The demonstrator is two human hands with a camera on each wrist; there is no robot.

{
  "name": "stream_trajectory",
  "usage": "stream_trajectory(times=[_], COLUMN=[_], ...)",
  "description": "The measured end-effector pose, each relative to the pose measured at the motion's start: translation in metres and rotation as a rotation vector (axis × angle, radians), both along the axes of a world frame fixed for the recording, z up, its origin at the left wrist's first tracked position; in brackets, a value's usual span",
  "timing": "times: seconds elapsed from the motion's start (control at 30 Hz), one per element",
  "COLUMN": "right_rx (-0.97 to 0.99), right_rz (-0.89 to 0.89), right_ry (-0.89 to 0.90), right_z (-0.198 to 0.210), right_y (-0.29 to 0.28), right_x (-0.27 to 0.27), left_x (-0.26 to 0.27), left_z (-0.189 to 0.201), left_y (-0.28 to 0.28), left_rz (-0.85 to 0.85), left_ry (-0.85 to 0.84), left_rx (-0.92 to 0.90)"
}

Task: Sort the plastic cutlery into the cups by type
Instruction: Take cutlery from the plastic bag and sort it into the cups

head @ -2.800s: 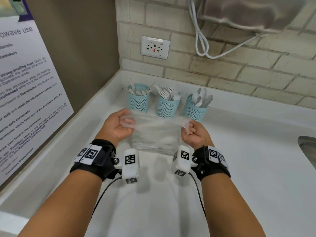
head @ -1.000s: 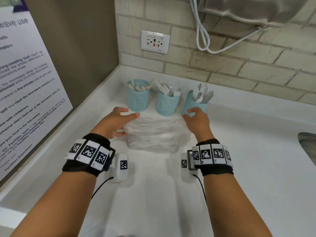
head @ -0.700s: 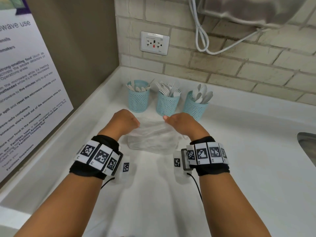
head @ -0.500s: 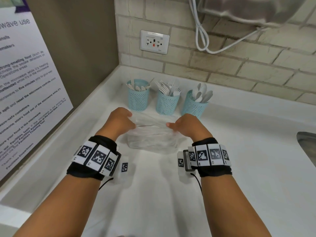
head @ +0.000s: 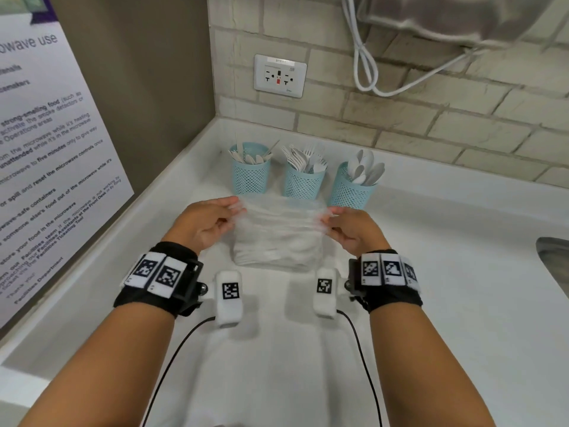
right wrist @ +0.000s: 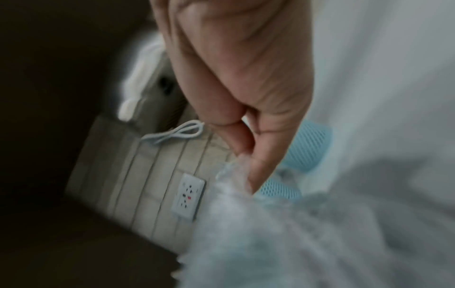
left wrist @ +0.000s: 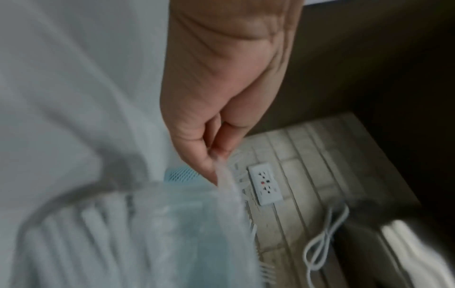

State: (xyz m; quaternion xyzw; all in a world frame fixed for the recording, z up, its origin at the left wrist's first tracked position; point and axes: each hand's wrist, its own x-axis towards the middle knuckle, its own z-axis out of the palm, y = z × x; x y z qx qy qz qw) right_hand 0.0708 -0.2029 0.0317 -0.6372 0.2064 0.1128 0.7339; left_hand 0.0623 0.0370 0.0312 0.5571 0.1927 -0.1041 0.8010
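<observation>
A clear plastic bag (head: 277, 238) of white cutlery lies on the white counter (head: 431, 288) just in front of three light-blue mesh cups. The left cup (head: 250, 177) holds knives, the middle cup (head: 303, 180) forks, the right cup (head: 351, 191) spoons. My left hand (head: 212, 221) pinches the bag's upper left edge, and my right hand (head: 345, 226) pinches its upper right edge. The bag's top is stretched between them. In the left wrist view the thumb and fingers (left wrist: 216, 155) pinch the film (left wrist: 229, 187); the right wrist view shows the same pinch (right wrist: 248, 165).
A brick wall with a power socket (head: 279, 76) rises behind the cups. A white cable (head: 366, 66) hangs from an appliance (head: 462, 16) above. A poster (head: 46, 149) covers the left wall. A sink edge (head: 554, 263) shows at far right.
Both hands went from resting on the bag to pinching its top edge, then spread apart and turned palms inward, stretching the top of the bag between them.
</observation>
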Motion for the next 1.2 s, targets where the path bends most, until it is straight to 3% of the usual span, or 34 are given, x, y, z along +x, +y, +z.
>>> stream_trajectory(times=[0.07, 0.13, 0.27, 0.33, 0.4, 0.47, 0.57, 0.67, 0.8, 0.93, 1.0, 1.1, 1.2], right_rx=[0.369, 0.616, 0.727, 0.74, 0.613, 0.438, -0.026, -0.523, -0.85, -1.138, -1.035, -0.421, 0.059], right_rz=[-0.112, -0.25, -0.376, -0.356, -0.312, -0.261, -0.14, 0.063, 0.42, 0.382, 0.287, 0.149, 0.18], right_ry=[0.078, 0.139, 0.255, 0.287, 0.283, 0.245, 0.124, -0.113, -0.198, -0.315, -0.342, -0.21, -0.042], right_z=[0.0, -0.006, -0.025, -0.033, -0.033, -0.024, -0.014, 0.0, -0.002, -0.013, -0.015, -0.016, -0.013], right_y=[-0.005, -0.009, -0.01, -0.01, -0.009, -0.009, -0.006, 0.004, 0.017, 0.022, 0.016, 0.0, -0.011], right_x=[0.001, 0.002, 0.012, 0.012, 0.009, 0.007, 0.007, 0.001, 0.003, 0.005, 0.006, 0.008, 0.004], left_x=[0.002, 0.003, 0.003, 0.003, 0.005, 0.006, 0.003, -0.001, -0.001, -0.001, 0.001, 0.004, 0.003], left_z=[-0.002, -0.007, -0.01, -0.012, -0.016, -0.017, -0.008, 0.0, 0.004, -0.002, -0.005, -0.006, -0.005], left_y=[0.003, 0.003, 0.004, 0.003, 0.004, 0.004, 0.003, -0.003, -0.019, -0.022, -0.017, -0.006, -0.001], left_rz=[0.033, 0.067, 0.065, 0.066, 0.097, 0.074, -0.079, -0.217, -0.321, -0.374, -0.317, -0.201, -0.175], left_ry=[0.079, 0.155, 0.247, 0.254, 0.269, 0.273, 0.259, 0.103, -0.118, -0.136, -0.11, -0.033, 0.037], left_rx=[-0.226, -0.356, -0.446, -0.46, -0.497, -0.394, 0.022, 0.461, 0.809, 0.925, 0.847, 0.605, 0.244])
